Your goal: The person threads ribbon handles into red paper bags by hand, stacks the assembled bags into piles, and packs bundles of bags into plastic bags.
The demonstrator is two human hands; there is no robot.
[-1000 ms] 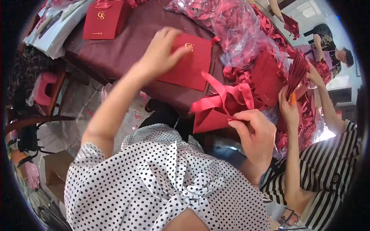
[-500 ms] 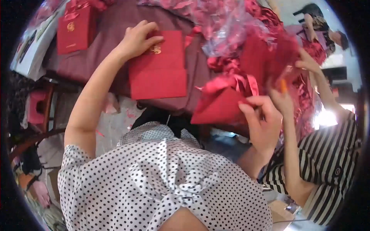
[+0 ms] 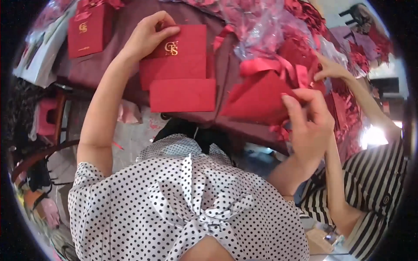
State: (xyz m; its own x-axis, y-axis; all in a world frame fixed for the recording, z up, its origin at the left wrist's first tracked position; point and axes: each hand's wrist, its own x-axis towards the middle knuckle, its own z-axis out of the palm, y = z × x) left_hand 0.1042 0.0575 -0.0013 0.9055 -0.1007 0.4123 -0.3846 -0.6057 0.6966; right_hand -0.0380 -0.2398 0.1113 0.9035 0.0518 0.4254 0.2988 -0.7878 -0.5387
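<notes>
My left hand is closed on the top edge of a flat red paper bag with a gold printed mark, its thumb lying over the edge. Below that bag, more red paper panels overlap, the nearest a red rectangle at the table's front edge. Whether they are separate bags or folds, I cannot tell. Over on the right, my right hand pinches the corner of another red paper bag, held tilted, with red ribbon along its upper side.
A red bag with a ribbon bow stands at the far left on the dark red tablecloth. Clear plastic wrap and red ribbons heap at the back. A co-worker's hand and striped sleeve are close on the right.
My left hand has moved up with the printed bag, and the panels below it now lie offset. My right hand and its bag shifted slightly right. The co-worker's blurred red item is no longer raised.
</notes>
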